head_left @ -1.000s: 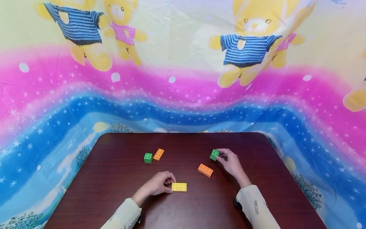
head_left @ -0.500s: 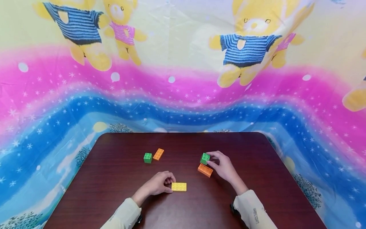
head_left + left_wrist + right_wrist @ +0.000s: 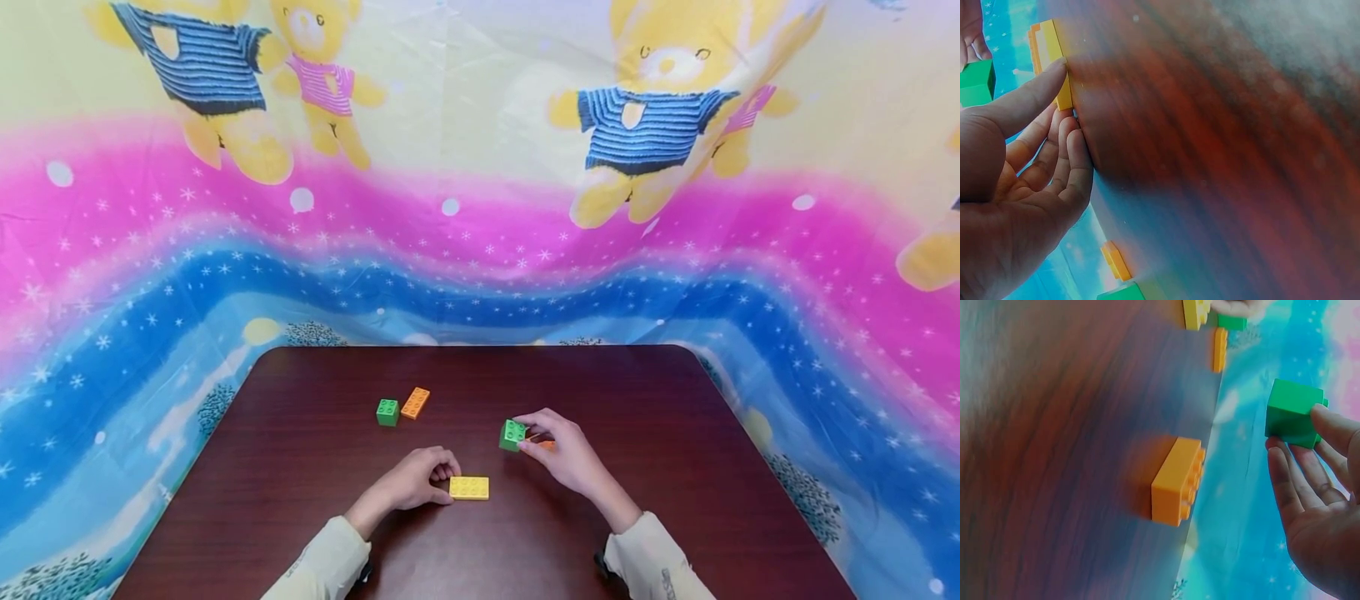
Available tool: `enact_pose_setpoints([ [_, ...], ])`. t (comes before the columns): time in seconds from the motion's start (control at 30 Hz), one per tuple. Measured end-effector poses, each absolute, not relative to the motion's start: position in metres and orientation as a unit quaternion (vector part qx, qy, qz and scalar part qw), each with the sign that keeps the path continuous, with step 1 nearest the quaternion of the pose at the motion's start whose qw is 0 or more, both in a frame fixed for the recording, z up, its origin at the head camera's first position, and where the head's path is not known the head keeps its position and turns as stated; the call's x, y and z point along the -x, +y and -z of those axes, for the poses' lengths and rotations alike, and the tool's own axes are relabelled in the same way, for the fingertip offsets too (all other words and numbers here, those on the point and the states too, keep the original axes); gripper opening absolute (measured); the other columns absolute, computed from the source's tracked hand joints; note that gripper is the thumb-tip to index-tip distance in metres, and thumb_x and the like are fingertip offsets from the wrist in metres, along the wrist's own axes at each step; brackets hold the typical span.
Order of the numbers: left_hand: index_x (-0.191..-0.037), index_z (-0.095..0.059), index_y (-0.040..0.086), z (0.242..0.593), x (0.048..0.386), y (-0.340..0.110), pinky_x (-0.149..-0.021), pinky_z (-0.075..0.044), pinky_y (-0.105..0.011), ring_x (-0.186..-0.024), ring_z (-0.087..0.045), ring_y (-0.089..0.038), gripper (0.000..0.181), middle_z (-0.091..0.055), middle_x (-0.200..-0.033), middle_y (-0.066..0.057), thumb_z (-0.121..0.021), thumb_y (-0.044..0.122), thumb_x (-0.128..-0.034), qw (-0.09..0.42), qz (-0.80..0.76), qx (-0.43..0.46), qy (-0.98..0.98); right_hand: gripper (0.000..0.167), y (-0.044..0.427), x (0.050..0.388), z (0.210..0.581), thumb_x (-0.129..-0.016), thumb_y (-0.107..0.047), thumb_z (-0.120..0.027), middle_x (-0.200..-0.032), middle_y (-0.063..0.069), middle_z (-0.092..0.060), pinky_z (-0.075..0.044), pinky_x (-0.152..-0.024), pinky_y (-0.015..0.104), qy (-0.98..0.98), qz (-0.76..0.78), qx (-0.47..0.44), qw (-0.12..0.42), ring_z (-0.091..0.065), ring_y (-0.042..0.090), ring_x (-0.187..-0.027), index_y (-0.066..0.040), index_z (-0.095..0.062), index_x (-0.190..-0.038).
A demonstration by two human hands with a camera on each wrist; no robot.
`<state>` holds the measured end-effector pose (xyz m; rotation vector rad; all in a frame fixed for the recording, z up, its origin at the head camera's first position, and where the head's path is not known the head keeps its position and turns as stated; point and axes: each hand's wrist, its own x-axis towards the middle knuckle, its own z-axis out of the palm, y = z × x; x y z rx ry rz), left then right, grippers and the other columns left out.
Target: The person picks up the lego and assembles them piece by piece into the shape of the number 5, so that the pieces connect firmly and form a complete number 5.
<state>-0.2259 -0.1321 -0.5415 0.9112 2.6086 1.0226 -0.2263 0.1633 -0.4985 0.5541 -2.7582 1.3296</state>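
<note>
My right hand pinches a green toy building brick between thumb and fingers. In the right wrist view that green brick is held off the table. An orange brick lies studs up below; in the head view the right hand covers most of it. My left hand holds the left end of a flat yellow brick lying on the table. Its thumb presses one side of the yellow brick in the left wrist view.
Farther back on the left, a second green brick stands beside a flat orange brick. The dark wooden table has rounded back corners. A printed curtain hangs behind it.
My right hand has carried the green brick left and nearer to me, passing over the orange brick. My left hand and the yellow brick have stayed in place.
</note>
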Motion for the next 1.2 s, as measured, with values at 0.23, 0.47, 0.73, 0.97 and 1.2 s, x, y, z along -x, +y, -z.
enact_pose_setpoints([
  [0.23, -0.1, -0.069, 0.009, 0.541, 0.225, -0.131, -0.077, -0.054, -0.028, -0.085, -0.06, -0.015, 0.03, -0.064, -0.092, -0.003, -0.089, 0.004, -0.0784, 0.097, -0.347, -0.304, 0.882, 0.04, 0.154, 0.214, 0.498, -0.09, -0.01, -0.08, -0.112, -0.009, -0.066, -0.06, -0.092, 0.037, -0.884, -0.422, -0.2, -0.003, -0.067, 0.012, -0.098, -0.023, -0.071, -0.127],
  [0.47, -0.101, -0.07, 0.01, 0.541, 0.225, -0.131, -0.077, -0.054, -0.028, -0.085, -0.06, -0.014, 0.028, -0.064, -0.093, -0.002, -0.089, 0.006, -0.0804, 0.106, -0.344, -0.293, 0.886, 0.039, 0.145, 0.209, 0.503, -0.092, -0.011, -0.079, -0.111, -0.008, -0.066, -0.06, -0.091, 0.036, -0.874, -0.426, -0.231, -0.02, -0.069, 0.014, -0.1, -0.021, -0.071, -0.129],
  [0.73, -0.1, -0.07, 0.011, 0.541, 0.225, -0.13, -0.076, -0.053, -0.027, -0.084, -0.059, -0.013, 0.029, -0.065, -0.092, -0.001, -0.089, 0.007, -0.0796, 0.099, -0.341, -0.296, 0.887, 0.037, 0.139, 0.204, 0.507, -0.093, -0.012, -0.078, -0.113, -0.008, -0.067, -0.059, -0.091, 0.033, -0.872, -0.423, -0.243, -0.044, -0.069, 0.014, -0.101, -0.02, -0.071, -0.129],
  [0.97, -0.099, -0.07, 0.009, 0.541, 0.224, -0.13, -0.076, -0.054, -0.028, -0.084, -0.061, -0.015, 0.03, -0.065, -0.092, -0.003, -0.09, 0.006, -0.0781, 0.094, -0.347, -0.299, 0.884, 0.036, 0.134, 0.203, 0.514, -0.094, -0.016, -0.077, -0.111, -0.009, -0.066, -0.059, -0.091, 0.03, -0.875, -0.408, -0.255, -0.061, -0.068, 0.011, -0.101, -0.023, -0.071, -0.129],
  [1.2, -0.1, -0.07, 0.011, 0.542, 0.224, -0.131, -0.076, -0.054, -0.026, -0.084, -0.06, -0.013, 0.029, -0.065, -0.093, -0.001, -0.09, 0.008, -0.0793, 0.097, -0.344, -0.295, 0.886, 0.034, 0.131, 0.204, 0.522, -0.095, -0.019, -0.077, -0.11, -0.01, -0.065, -0.058, -0.091, 0.03, -0.878, -0.4, -0.252, -0.076, -0.069, 0.015, -0.103, -0.023, -0.071, -0.128],
])
